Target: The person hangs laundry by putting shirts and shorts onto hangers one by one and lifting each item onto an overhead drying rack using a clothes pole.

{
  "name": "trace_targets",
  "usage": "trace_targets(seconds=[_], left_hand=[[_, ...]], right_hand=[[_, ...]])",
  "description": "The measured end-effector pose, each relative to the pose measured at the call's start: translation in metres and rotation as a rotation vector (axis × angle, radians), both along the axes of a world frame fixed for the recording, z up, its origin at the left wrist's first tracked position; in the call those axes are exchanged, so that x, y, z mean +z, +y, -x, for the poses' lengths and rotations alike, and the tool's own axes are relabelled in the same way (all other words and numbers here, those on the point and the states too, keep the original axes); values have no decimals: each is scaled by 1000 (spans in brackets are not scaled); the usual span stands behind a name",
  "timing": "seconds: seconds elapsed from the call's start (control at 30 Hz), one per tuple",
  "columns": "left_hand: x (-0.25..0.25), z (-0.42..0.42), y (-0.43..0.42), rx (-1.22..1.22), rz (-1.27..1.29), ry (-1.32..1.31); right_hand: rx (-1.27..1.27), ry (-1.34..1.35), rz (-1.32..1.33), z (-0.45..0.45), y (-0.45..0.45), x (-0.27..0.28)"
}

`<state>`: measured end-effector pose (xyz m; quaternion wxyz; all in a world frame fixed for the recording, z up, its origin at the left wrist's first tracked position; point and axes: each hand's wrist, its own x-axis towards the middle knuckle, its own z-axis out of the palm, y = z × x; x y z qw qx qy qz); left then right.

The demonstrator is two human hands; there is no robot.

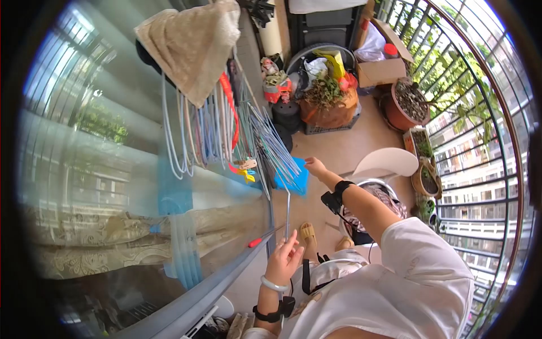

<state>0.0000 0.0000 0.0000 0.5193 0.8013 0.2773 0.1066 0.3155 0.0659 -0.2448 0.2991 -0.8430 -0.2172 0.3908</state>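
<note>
A dense row of wire hangers (209,133) hangs at the upper left, some slanting down toward the middle. My left hand (284,261), with a pale bracelet on the wrist, has its fingers closed round the lower end of a thin metal rod (288,212) that rises toward the hangers. My right hand (316,168) is just right of the slanting hanger ends, fingers pinched; what they hold, if anything, is too small to tell. Behind those ends is a bright blue object (296,183). A red ribbon (228,101) and a wooden clip (245,164) hang among the hangers.
A beige cloth (195,48) covers the rack's top. Glass panels (113,186) stand left, a barred railing (480,113) right. Ahead are an orange bag (330,113), a cardboard box (381,72) and a potted plant (407,104). A white lid (387,163) and a fabric-filled basket (375,206) are beside my right arm.
</note>
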Motion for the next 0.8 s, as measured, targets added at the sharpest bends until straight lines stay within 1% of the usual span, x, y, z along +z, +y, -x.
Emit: trace_targets(seconds=[0.07,0.1,0.13,0.17,0.2,0.23,0.27,0.3,0.33,0.37,0.4,0.43,0.47,0.5,0.57,0.6,0.63,0.67,0.7,0.73,0.77,0.8], left_hand=[[21,-11,16,82,98,-133],[10,-37,30,106,67,-190],[11,-49,30,137,141,-238],[21,-61,27,149,278,-315],[31,-77,27,158,407,-403],[36,-91,35,83,486,-465],[43,-108,36,56,574,-544],[50,-124,32,28,668,-620],[57,-138,26,-21,689,-606],[65,-151,16,-43,770,-647],[69,-161,3,-61,853,-689],[73,-166,-11,-101,881,-673],[75,-171,-26,-115,926,-653],[77,-177,-41,-129,963,-640],[73,-185,-77,-186,983,-623],[68,-188,-97,-227,995,-579],[62,-191,-114,-261,1004,-531],[55,-194,-128,-362,987,-462],[48,-198,-146,-370,981,-450],[42,-200,-164,-405,1027,-404],[38,-203,-179,-444,1066,-357],[37,-203,-194,-495,1067,-281]], right_hand=[[-67,494,-133,31,-49,35],[-81,502,-211,24,-46,41],[78,451,-266,30,-85,53],[233,406,-319,41,-124,68],[188,402,-305,48,-159,89],[310,285,-350,54,-181,111],[427,160,-388,57,-201,132],[377,146,-392,59,-215,151],[420,-104,-526,62,-230,170],[461,-360,-639,68,-247,189],[415,-378,-617,71,-260,209],[286,-374,-661,76,-271,229],[162,-372,-715,77,-283,240],[134,-395,-712,76,-296,245],[68,-113,-827,77,-323,250],[-38,0,-976,80,-331,263],[-51,-7,-990,79,-346,258],[-151,82,-917,77,-360,250],[-247,175,-841,76,-378,245],[-266,29,-783,69,-396,250],[-291,-166,-823,66,-417,241],[-363,-135,-784,60,-442,234]])
